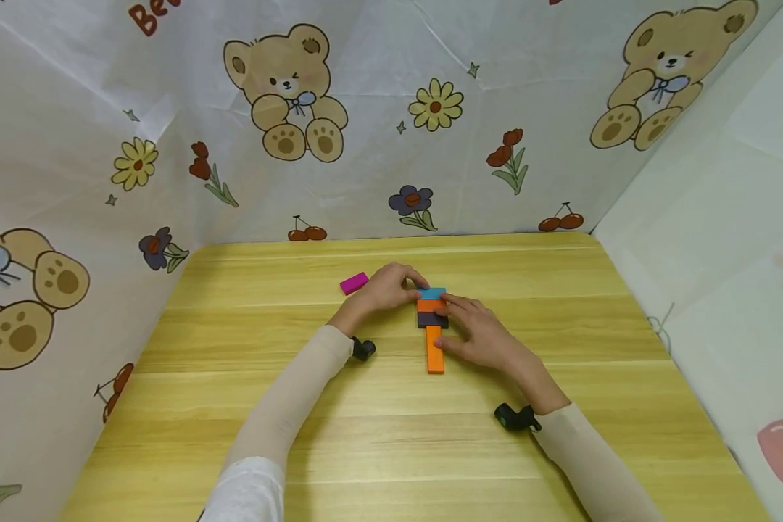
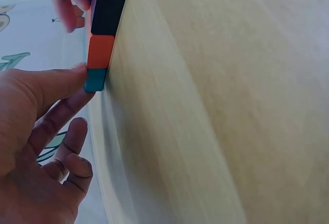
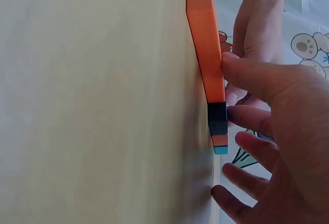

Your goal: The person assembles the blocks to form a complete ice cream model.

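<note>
Flat wooden-looking blocks lie touching on the table in one row. At the far end is a blue block (image 1: 433,293), then an orange block (image 1: 428,306) and a dark purple block (image 1: 428,320), all crosswise. A longer orange block (image 1: 435,357) extends toward me from the dark one. My left hand (image 1: 386,288) pinches the blue block's left end between thumb and index finger, the other fingers loosely bent. On the right side, my right hand (image 1: 484,336) touches the long orange block with its thumb (image 3: 247,73) and the dark block with a fingertip, its fingers spread.
A magenta block (image 1: 354,283) lies apart, left of my left hand. The wood-grain table (image 1: 378,449) meets a cloth backdrop (image 1: 365,196) printed with bears and flowers. A small black wrist camera (image 1: 518,418) is worn at my right wrist, another (image 1: 364,349) at the left.
</note>
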The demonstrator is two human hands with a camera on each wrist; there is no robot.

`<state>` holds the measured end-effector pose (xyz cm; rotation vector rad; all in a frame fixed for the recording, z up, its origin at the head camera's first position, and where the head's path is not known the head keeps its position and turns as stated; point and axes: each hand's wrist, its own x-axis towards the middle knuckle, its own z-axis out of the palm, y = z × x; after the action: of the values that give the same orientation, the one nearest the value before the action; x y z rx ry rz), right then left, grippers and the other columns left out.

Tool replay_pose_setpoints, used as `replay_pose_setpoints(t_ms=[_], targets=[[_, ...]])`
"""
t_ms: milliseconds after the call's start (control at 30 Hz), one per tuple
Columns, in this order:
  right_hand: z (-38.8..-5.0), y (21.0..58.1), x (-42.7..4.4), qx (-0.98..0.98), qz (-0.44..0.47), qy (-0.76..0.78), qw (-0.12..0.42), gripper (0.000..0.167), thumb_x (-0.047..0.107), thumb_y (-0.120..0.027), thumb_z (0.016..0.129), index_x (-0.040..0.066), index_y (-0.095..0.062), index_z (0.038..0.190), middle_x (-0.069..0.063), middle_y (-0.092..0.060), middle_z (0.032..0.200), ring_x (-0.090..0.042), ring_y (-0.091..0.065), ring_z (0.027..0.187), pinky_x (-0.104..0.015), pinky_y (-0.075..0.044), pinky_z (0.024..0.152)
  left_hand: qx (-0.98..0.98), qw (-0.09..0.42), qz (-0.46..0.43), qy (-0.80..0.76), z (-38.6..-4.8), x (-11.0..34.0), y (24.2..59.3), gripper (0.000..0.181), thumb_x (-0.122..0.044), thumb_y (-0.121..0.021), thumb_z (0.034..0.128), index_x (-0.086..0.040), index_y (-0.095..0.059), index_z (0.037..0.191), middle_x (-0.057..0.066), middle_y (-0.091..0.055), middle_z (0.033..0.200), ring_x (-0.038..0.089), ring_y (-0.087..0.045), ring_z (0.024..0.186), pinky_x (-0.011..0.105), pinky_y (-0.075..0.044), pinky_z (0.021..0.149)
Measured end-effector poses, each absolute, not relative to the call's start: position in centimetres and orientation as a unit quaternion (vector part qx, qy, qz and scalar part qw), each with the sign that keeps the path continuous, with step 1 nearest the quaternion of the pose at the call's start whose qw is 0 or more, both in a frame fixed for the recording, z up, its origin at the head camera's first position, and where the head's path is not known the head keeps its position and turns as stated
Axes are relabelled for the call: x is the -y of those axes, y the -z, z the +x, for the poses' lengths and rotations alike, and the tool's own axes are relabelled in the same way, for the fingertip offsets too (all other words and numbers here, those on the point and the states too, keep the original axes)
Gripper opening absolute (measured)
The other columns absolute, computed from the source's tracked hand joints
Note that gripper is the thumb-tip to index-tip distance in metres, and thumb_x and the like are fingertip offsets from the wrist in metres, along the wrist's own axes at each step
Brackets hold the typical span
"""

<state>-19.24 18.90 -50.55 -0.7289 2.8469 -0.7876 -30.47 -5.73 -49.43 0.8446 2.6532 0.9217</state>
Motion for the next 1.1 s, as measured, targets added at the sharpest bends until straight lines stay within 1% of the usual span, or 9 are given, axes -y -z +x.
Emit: replay_pose_setpoints(t_ms=[133, 233, 333, 467, 633, 900, 1100], targets=[[-19.51, 50.85, -19.18, -0.929, -0.237, 0.275, 0.064, 0.072, 0.048, -0.075, 0.099, 0.014, -0.054, 0.159, -0.009, -0.040, 0.174, -0.044, -0.026, 0.166, -0.073, -0.023, 0.128, -0.899, 0.105, 0.287, -0.313, -30.51, 5.82, 49.57, 0.019, -0.021, -0.076, 0.1018, -0.022, -0.083, 0.120, -0.002, -0.078, 0.124, 0.020, -0.068, 0.116, 0.041, -0.053, 0.109], [-19.55, 50.81, -19.26, -0.929, -0.236, 0.277, 0.070, 0.077, 0.050, -0.075, 0.098, 0.015, -0.050, 0.162, -0.008, -0.044, 0.173, -0.043, -0.026, 0.166, -0.072, -0.022, 0.129, -0.898, 0.105, 0.290, -0.314, -30.50, 5.94, 49.76, 0.019, -0.021, -0.076, 0.1018, -0.022, -0.083, 0.120, -0.002, -0.078, 0.124, 0.019, -0.068, 0.116, 0.040, -0.053, 0.109], [-19.52, 50.66, -19.24, -0.928, -0.239, 0.278, 0.071, 0.077, 0.051, -0.075, 0.098, 0.016, -0.049, 0.162, -0.008, -0.044, 0.172, -0.043, -0.028, 0.165, -0.073, -0.022, 0.129, -0.895, 0.105, 0.293, -0.319, -30.46, 6.00, 49.95, 0.020, -0.020, -0.075, 0.1024, -0.020, -0.083, 0.121, -0.002, -0.078, 0.124, 0.020, -0.068, 0.116, 0.041, -0.053, 0.109], [-19.47, 50.50, -19.18, -0.928, -0.240, 0.276, 0.075, 0.077, 0.051, -0.075, 0.098, 0.017, -0.048, 0.162, -0.009, -0.046, 0.171, -0.044, -0.029, 0.165, -0.073, -0.022, 0.128, -0.890, 0.111, 0.299, -0.327, -30.30, 5.88, 50.09, 0.023, -0.019, -0.073, 0.1038, -0.016, -0.079, 0.126, 0.001, -0.077, 0.126, 0.022, -0.068, 0.117, 0.042, -0.054, 0.109], [-19.46, 50.37, -19.08, -0.929, -0.240, 0.270, 0.074, 0.078, 0.050, -0.075, 0.098, 0.016, -0.047, 0.163, -0.010, -0.051, 0.168, -0.045, -0.030, 0.164, -0.073, -0.023, 0.128, -0.891, 0.109, 0.315, -0.309, -30.19, 5.65, 50.07, 0.028, -0.021, -0.069, 0.1064, -0.016, -0.076, 0.133, 0.003, -0.075, 0.127, 0.022, -0.067, 0.116, 0.041, -0.053, 0.110], [-19.23, 50.18, -18.98, -0.926, -0.250, 0.273, 0.069, 0.066, 0.045, -0.078, 0.098, 0.016, -0.057, 0.154, -0.009, -0.045, 0.172, -0.046, -0.034, 0.161, -0.074, -0.024, 0.126, -0.887, 0.117, 0.327, -0.303, -30.36, 5.68, 49.93, 0.028, -0.020, -0.070, 0.1055, -0.016, -0.078, 0.132, 0.003, -0.075, 0.127, 0.022, -0.067, 0.117, 0.041, -0.052, 0.111], [-19.18, 50.25, -19.08, -0.924, -0.248, 0.281, 0.071, 0.064, 0.044, -0.078, 0.098, 0.015, -0.058, 0.152, -0.008, -0.042, 0.173, -0.046, -0.029, 0.163, -0.074, -0.022, 0.126, -0.887, 0.114, 0.326, -0.307, -30.18, 5.67, 49.87, 0.028, -0.019, -0.071, 0.1049, -0.015, -0.078, 0.132, 0.004, -0.076, 0.128, 0.023, -0.066, 0.118, 0.041, -0.052, 0.110]])
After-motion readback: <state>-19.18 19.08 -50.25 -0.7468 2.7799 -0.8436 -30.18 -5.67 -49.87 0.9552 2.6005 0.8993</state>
